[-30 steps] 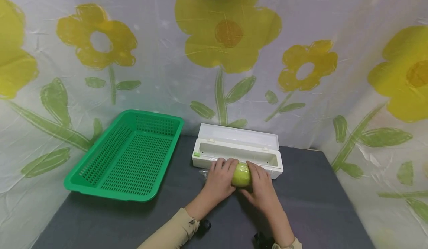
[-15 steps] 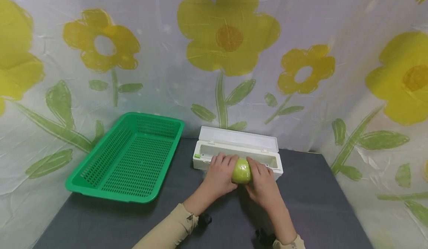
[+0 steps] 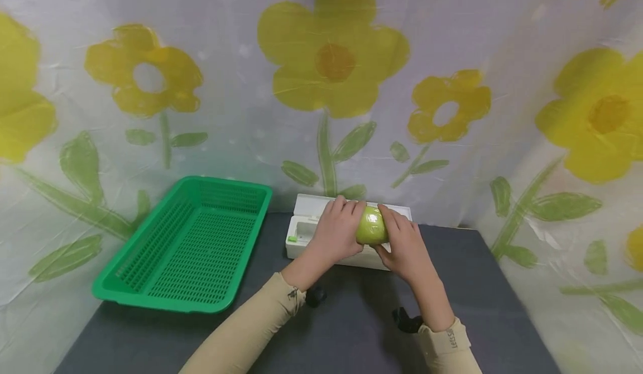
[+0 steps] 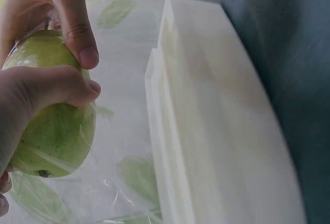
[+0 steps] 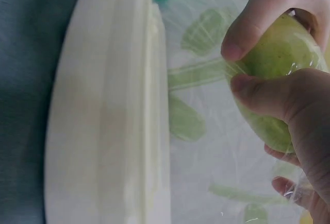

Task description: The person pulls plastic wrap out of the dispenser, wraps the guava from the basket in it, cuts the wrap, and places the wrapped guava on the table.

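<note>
A green apple [image 3: 372, 226] covered in clear plastic film is held between both hands, above the front of a long white film dispenser box [image 3: 364, 258]. From the left side my left hand [image 3: 337, 230] grips it, with the thumb [image 4: 64, 84] across the near face. My right hand [image 3: 406, 245] holds the opposite side, its thumb [image 5: 263, 94] close to the other thumb. The film [image 5: 296, 190] bunches shiny under the fingers in the right wrist view. Behind the hands the dispenser's lid [image 3: 307, 204] stands raised. Hands and apple hide much of the box's hollow.
A green perforated basket [image 3: 240, 273] stands on the dark table [image 3: 346, 329] to the left. A flower-printed sheet [image 3: 226, 84] hangs behind and along the sides. The box has a small bright green piece [image 3: 292, 239] at its left end.
Both hands have lifted the wrapped apple up and away from the body, from the box's front edge to over the box. Their grip stays on it throughout.
</note>
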Demonstrator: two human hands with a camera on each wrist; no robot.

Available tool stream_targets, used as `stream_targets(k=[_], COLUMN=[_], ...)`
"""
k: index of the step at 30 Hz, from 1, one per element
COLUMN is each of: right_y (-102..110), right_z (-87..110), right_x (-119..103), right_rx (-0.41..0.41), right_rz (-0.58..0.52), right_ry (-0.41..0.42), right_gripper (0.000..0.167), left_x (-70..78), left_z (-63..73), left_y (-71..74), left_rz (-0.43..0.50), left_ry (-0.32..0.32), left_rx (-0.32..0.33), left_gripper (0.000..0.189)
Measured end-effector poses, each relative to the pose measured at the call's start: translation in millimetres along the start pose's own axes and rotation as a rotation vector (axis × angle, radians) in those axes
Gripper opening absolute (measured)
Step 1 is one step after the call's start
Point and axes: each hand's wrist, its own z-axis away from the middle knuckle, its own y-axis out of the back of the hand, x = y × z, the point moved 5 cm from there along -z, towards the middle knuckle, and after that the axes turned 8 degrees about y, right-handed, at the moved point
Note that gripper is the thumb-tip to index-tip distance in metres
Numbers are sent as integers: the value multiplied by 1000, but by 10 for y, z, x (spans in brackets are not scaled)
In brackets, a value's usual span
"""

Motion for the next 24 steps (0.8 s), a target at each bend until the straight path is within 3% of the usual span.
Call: stream_targets(k=[9, 19, 24], right_y=[48, 190, 269], right_z=[-271, -501, -569], right_x=[113, 152, 151], right_rx=[22, 32, 58], right_rz=[-5, -14, -21], right_ry=[11, 14, 19], right_gripper=[99, 99, 99], left_x=[-118, -205, -222], left_z=[-270, -443, -505], left_y=[85, 259, 335], left_rz=[11, 54, 52], left_ry=[9, 2, 14], left_rx=[-18, 79, 98], left_gripper=[85, 79, 78])
